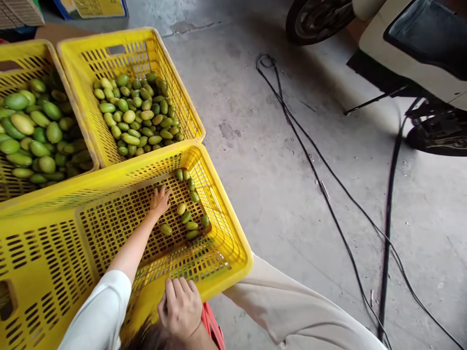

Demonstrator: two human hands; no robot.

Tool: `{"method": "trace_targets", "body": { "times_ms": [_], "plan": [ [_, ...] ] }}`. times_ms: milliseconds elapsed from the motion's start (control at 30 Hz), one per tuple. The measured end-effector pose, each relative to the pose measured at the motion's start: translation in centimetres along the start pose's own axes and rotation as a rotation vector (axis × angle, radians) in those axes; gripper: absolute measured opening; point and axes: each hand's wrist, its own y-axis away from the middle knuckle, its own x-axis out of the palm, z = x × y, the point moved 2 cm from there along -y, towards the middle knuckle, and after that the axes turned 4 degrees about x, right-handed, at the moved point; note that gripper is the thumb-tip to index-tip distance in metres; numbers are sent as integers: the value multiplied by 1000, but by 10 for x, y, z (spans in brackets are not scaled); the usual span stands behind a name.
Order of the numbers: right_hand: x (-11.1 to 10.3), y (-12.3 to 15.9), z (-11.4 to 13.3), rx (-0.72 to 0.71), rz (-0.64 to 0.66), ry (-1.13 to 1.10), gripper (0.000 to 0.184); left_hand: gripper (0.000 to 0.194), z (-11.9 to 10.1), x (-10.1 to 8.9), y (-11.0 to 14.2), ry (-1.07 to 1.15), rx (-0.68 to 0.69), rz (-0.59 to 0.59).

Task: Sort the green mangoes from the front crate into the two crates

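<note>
Scattered over the slotted floor of a front yellow crate [229, 211], toward the far corner and right-hand end: about ten oval green fruits [191, 226]. Just beside them, reaching in from a white sleeve [98, 306], a co-worker's hand [159, 201], fingers spread, nothing visibly held. At the near rim, knuckles up, the wearer's right hand [182, 306], fingers curled; whether gripping the rim or merely resting there, impossible to tell. Left hand out of view. Step in hand, to judge by the pose: reaching for loose fruits, perhaps with the crate steadied. Called for next: spread fingers lowered around a single fruit and closed gently, clear of its neighbours. Behind, a second yellow crate [180, 82] and a third yellow crate [32, 58], both holding many similar fruits. Farther out, on concrete floor [233, 97]: black cables [389, 228] and a parked scooter [375, 41].
</note>
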Motion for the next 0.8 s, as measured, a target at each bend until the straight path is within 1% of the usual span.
{"method": "trace_targets", "body": {
  "times_ms": [67, 133, 200, 267, 367, 500, 567, 667, 733, 800],
  "plan": [
    [-1, -1, 0, -4, 2, 4, 18, 64, 7, 7, 15, 51, -7, 30],
    [-2, -2, 0, -6, 4, 3, 15, 62, 15, 18, 33, 63, -23, 88],
    [-2, -2, 0, -10, 6, 4, 13, 59, 21, 32, 54, 61, -23, 160],
    [-3, -2, 0, -16, 0, 8, 11, 55, 25, 48, 76, 48, 17, 226],
    [-3, -2, 0, -21, -12, 6, 7, 45, 29, 73, 106, -13, 87, 286],
    [-3, -3, 0, -27, -28, 2, 4, 49, 35, 97, 140, -154, 135, 332],
    [-4, -4, 0, -28, -37, 0, 5, 47, 39, 105, 153, -222, 165, 367],
    [-6, -5, 0, -30, -44, -10, 6, 46, 48, 112, 163, -266, 186, 409],
    [-7, -6, 0, -32, -44, -13, 6, 48, 54, 113, 166, -275, 180, 419],
    [-7, -6, 0, -37, -44, -13, 6, 50, 59, 112, 168, -273, 143, 401]
  ]
}}
